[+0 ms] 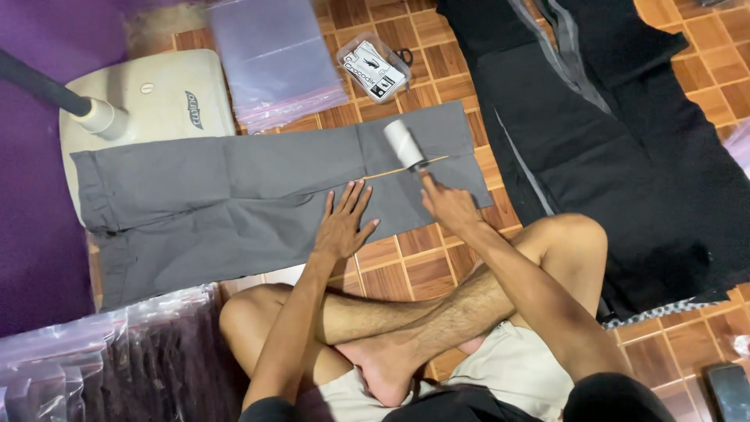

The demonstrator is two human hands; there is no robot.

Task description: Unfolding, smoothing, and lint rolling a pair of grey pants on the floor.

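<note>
A person sits cross-legged on a wood-patterned tile floor (406,270), seen from above. Grey trousers (234,195) lie spread flat on the floor directly ahead of both hands, waistband far to the left, leg ends near the right hand.

The left hand (344,227) is open, fingers spread, palm pressed flat on the lower trouser leg. The right hand (447,205) is closed around the handle of a lint roller (404,144), whose white roll rests on the trouser fabric just beyond the fingers. The two hands are near each other, the roller slightly ahead of and between them.

Beyond the hands, past the trousers, lie a stack of clear plastic bags (273,55) and a small clear packet with black-and-white tags (373,70). To the far left of the left hand stands a cream fan base (168,98). To the right of the right hand, black garments (617,148) are heaped on the floor. More clear bags (101,352) lie near the left elbow.
</note>
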